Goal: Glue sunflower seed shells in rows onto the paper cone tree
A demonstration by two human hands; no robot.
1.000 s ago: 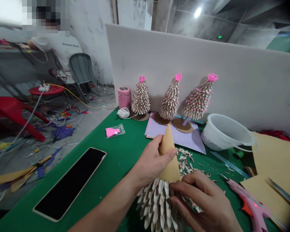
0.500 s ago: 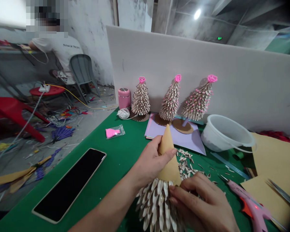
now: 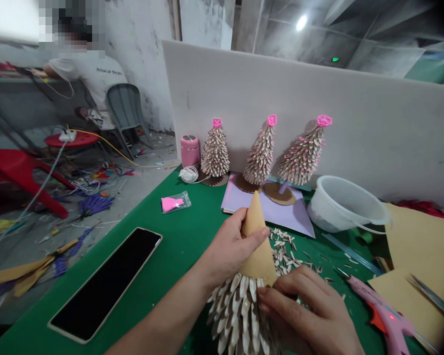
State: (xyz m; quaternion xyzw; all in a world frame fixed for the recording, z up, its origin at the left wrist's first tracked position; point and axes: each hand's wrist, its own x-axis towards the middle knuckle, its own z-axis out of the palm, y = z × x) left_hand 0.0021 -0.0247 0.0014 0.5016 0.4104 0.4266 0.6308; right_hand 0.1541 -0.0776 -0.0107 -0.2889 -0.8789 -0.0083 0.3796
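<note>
My left hand (image 3: 227, 246) is wrapped round the bare upper part of a brown card cone (image 3: 257, 246), thumb across its front. The cone's lower half is covered in rows of pale seed shells (image 3: 237, 310). My right hand (image 3: 311, 315) has its fingers curled and pressed against the shell rows at the cone's right side, just below the bare card; what its fingertips pinch is hidden. Loose seed shells (image 3: 286, 246) lie scattered on the green table (image 3: 177, 236) behind the cone.
Three finished shell trees with pink tops (image 3: 261, 158) stand on purple paper (image 3: 292, 217) before a white board. A white bowl (image 3: 350, 204), a pink glue gun (image 3: 383, 313), brown card (image 3: 422, 246), a phone (image 3: 105, 283), a pink bag (image 3: 174, 202) and a pink can (image 3: 190, 150) lie around. A person sits at far left.
My right hand has shifted slightly down and toward me along the shell rows. The left hand and cone have barely moved.
</note>
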